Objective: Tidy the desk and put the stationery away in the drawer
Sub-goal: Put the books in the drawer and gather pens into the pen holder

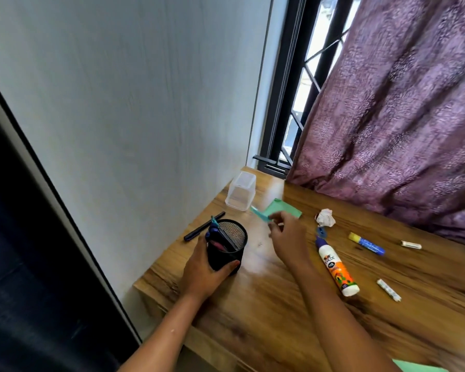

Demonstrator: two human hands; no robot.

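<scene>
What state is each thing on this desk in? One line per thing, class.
Mesh cup: upright, gripped by left hand, pens inside.
Teal item: blurred, pinched by right hand.
Glue bottle: lying on its side, capped.
Glue stick: lying flat, cap on.
Paper ball: crumpled.
Black pen: lying flat.

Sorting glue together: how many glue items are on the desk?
2: a glue bottle lying right of the right hand, and a blue glue stick beyond it. The mesh pen holder could hide more.

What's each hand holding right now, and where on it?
The left hand grips the black mesh pen cup round its lower wall. The right hand pinches a blurred teal item by its near end.
</scene>
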